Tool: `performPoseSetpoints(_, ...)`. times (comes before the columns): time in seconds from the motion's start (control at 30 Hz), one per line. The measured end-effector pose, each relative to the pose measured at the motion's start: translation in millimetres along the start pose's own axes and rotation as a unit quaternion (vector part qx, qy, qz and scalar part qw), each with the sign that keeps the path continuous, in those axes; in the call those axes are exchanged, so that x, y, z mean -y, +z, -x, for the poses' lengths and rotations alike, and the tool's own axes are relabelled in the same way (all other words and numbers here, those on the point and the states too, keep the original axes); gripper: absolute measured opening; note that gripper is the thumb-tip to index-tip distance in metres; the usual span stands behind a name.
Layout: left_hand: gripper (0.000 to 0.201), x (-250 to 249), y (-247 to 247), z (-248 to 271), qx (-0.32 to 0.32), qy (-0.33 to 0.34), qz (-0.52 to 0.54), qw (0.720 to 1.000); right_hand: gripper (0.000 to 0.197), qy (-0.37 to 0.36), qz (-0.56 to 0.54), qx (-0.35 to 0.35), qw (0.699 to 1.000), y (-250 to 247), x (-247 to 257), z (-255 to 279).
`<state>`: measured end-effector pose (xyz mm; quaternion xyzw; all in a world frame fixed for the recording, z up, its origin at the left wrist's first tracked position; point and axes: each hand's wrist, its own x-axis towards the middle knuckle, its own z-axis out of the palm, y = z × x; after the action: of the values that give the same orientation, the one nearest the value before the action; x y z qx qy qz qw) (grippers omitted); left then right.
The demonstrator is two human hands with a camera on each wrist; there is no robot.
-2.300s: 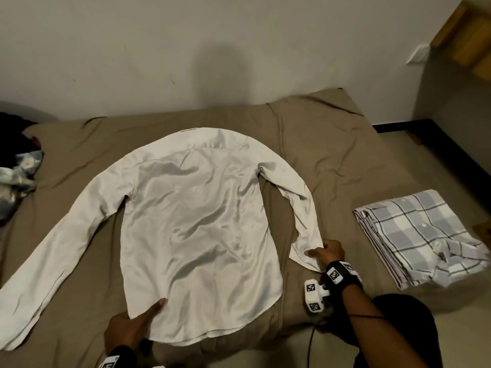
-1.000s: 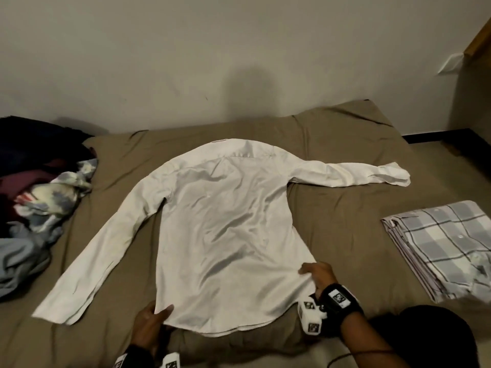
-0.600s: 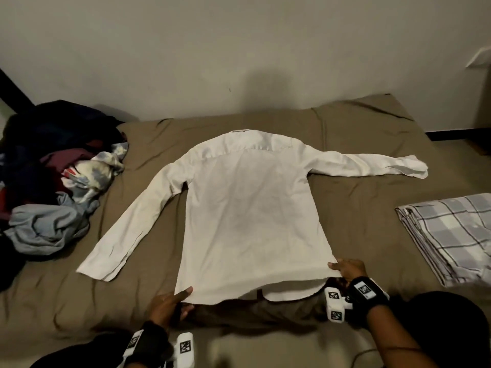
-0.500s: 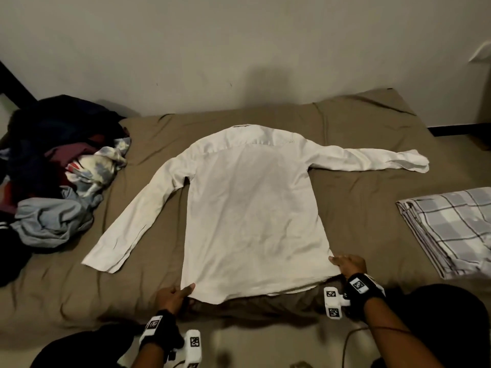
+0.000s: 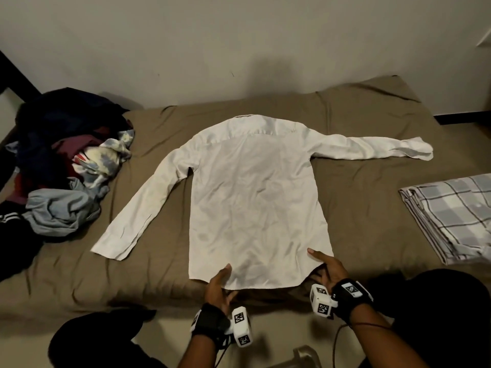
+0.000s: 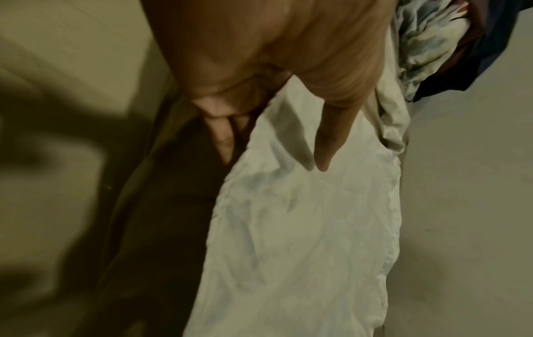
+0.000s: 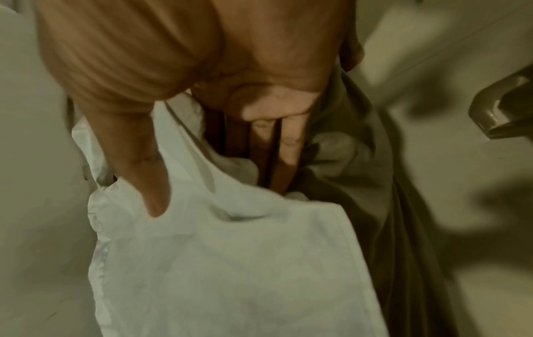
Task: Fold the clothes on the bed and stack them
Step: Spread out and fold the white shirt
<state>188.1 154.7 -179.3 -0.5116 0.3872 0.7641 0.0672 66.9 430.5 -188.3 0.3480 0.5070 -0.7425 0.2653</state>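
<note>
A white long-sleeved shirt [image 5: 252, 203] lies flat, back up, in the middle of the brown bed [image 5: 372, 221], its collar toward the wall and both sleeves spread out. My left hand [image 5: 219, 284] is at the left part of the near hem, thumb on top and fingers under the cloth. In the left wrist view the left hand [image 6: 274, 136] pinches the white shirt [image 6: 303, 228] this way. My right hand [image 5: 328, 266] holds the hem's right corner. In the right wrist view the right hand [image 7: 216, 171] has its thumb on the shirt [image 7: 230, 262] and its fingers tucked beneath.
A folded grey plaid shirt [image 5: 457, 216] lies at the bed's right edge. A heap of unfolded clothes [image 5: 66, 176] fills the left end. A wall runs behind the bed, and the floor lies in front.
The right sleeve was thrown out to the right and the shirt body pulled smooth. Both hands have since slid inward along the near hem.
</note>
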Motion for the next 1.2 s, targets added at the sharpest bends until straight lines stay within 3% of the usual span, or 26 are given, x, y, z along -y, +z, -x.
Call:
performPoseSetpoints(0.13, 0.055, 13.8, 11.9, 0.2, 0.054, -0.003, 0.02, 0.998, 0.053, -0.027, 0.02, -0.034, 0.999, 2.7, -12.5, 0.9)
performPoseSetpoints(0.27, 0.038, 16.7, 12.6, -7.5, 0.053, 0.013, 0.046, 0.997, 0.043, -0.06, -0.023, -0.054, 0.996, -0.4, -2.3, -4.0)
performPoseSetpoints(0.37, 0.024, 17.0, 12.5, -3.7, 0.063, -0.026, 0.098, 0.993, 0.019, -0.041, -0.009, -0.086, 0.995, -10.9, 7.0, -10.1)
performPoseSetpoints(0.43, 0.018, 19.6, 15.1, 0.6, 0.052, -0.064, 0.058, 0.995, 0.017, -0.032, 0.02, -0.122, 0.992, -16.1, 3.6, -13.5)
performPoseSetpoints(0.53, 0.031, 33.8, 11.3, -5.6, 0.056, -0.1, -0.06, 0.992, 0.017, -0.053, 0.077, -0.155, 0.984, -19.2, -7.3, -13.8)
performPoseSetpoints(0.6, 0.047, 39.8, 0.1, -15.1, -0.032, -0.055, -0.13, 0.989, 0.016, -0.073, 0.094, -0.191, 0.974, -22.0, -7.9, -11.5)
performPoseSetpoints(0.67, 0.05, 34.6, -16.4, -23.5, -0.144, 0.021, -0.123, 0.982, 0.011, -0.091, 0.071, -0.217, 0.969, -25.6, -0.2, -10.8)
performPoseSetpoints(0.73, 0.053, 19.2, -30.2, -28.4, -0.219, 0.054, -0.084, 0.971, 0.007, -0.097, 0.026, -0.235, 0.967, -30.0, 9.2, -11.6)
performPoseSetpoints(0.83, 0.044, -2.8, -45.7, -33.5, -0.231, 0.067, -0.038, 0.97, 0.007, -0.082, -0.004, -0.241, 0.967, -36.7, 18.4, -17.7)
performPoseSetpoints(0.93, 0.024, -12.6, -54.8, -38.2, -0.227, 0.081, -0.052, 0.969, 0.012, -0.075, 0.084, -0.25, 0.962, -40.8, 23.6, -23.5)
performPoseSetpoints(1.2, 0.009, -12.6, -62.9, -33.5, -0.267, 0.113, 0.022, 0.957, 0.012, -0.072, 0.182, -0.275, 0.941, -54.1, 21.9, -31.6)
